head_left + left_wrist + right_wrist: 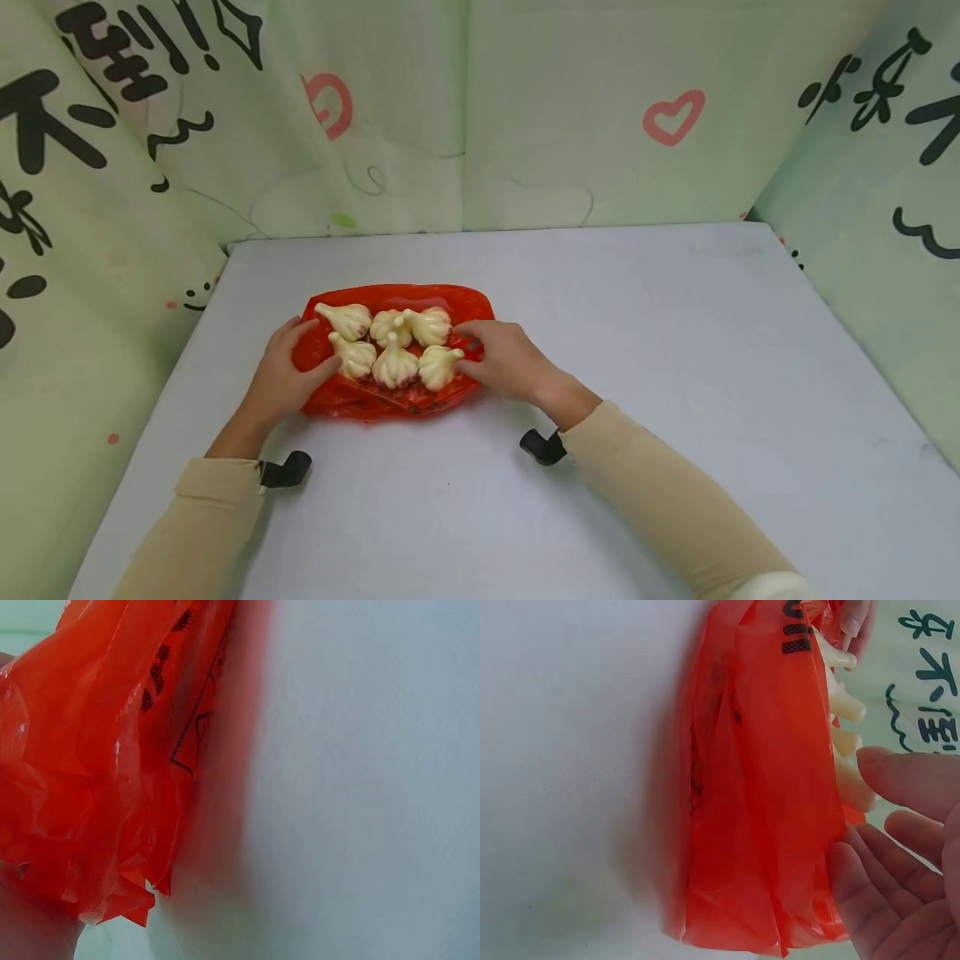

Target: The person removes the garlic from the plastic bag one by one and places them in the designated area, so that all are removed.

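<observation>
Well, curtain (525,108): pale green, dark print scattered over it, hung round the back and both sides.
Table (675,375): white, with all the action left of its middle.
Sleeves (660,500): tan, both reaching in from the near side.
Bag (405,293): red, thin plastic, lying on the table left of middle, mouth upward. Likely very light, floppy, a little slippery and easy to tear; I'd gather a good fold of rim at each end rather than tug at one spot.
Left hand (281,371): thumb and fingers set apart round the left end, film bunched against it; whether it pinches, I cannot tell.
Right hand (513,360): at the right end, fingers loosely spread, touching the rim, no firm pinch to be seen.
Garlic bulbs (395,365): six, in two rows within the bag, some stems poking above the rim. Probably firm, smooth and light; best held by the round body, or carried in the bag with support beneath.
</observation>
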A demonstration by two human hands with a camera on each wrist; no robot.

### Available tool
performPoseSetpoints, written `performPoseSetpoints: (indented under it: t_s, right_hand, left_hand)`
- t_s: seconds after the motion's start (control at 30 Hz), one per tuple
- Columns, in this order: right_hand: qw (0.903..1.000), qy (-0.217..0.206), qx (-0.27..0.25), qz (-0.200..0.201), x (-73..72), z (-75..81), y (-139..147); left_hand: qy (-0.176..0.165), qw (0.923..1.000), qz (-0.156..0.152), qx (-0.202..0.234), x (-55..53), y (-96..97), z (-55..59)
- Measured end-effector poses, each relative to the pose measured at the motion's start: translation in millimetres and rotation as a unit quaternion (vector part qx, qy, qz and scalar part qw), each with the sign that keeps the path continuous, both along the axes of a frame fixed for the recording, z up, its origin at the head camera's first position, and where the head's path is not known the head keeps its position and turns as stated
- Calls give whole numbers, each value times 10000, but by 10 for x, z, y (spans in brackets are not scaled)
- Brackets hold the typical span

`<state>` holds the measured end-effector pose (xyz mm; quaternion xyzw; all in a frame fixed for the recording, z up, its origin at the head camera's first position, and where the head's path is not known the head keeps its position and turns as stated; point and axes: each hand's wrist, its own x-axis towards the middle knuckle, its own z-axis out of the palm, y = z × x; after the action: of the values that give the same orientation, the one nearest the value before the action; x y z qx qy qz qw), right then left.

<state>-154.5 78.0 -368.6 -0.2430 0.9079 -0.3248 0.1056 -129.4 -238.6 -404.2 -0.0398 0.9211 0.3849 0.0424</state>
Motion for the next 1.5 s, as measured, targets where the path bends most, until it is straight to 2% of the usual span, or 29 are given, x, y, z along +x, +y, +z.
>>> performPoseSetpoints:
  t_s: [0.5, 0.73, 0.97, 1.1, 1.3, 1.5]
  right_hand:
    - [9997, -99, 199, -123, -58, -114, -68]
    - [9995, 96, -120, -277, -48, -149, -114]
    - [9972, -93, -382, -638, -44, -182, -156]
    - [9966, -69, -285, -768, -45, -203, -172]
    - [9982, 52, 67, -596, -48, -237, -199]
    - [9980, -259, 383, -434, -42, -254, -233]
  left_hand:
    - [-26, 10000, -20, -9, 3, 51, -4]
    - [13, 10000, -53, -8, 9, 41, -22]
    - [17, 10000, -62, -16, 2, 41, -14]
    - [16, 10000, -80, 11, -12, 43, -8]
    - [27, 9999, -125, 7, -15, 45, -1]
    - [6, 9999, -127, 30, -11, 48, -3]
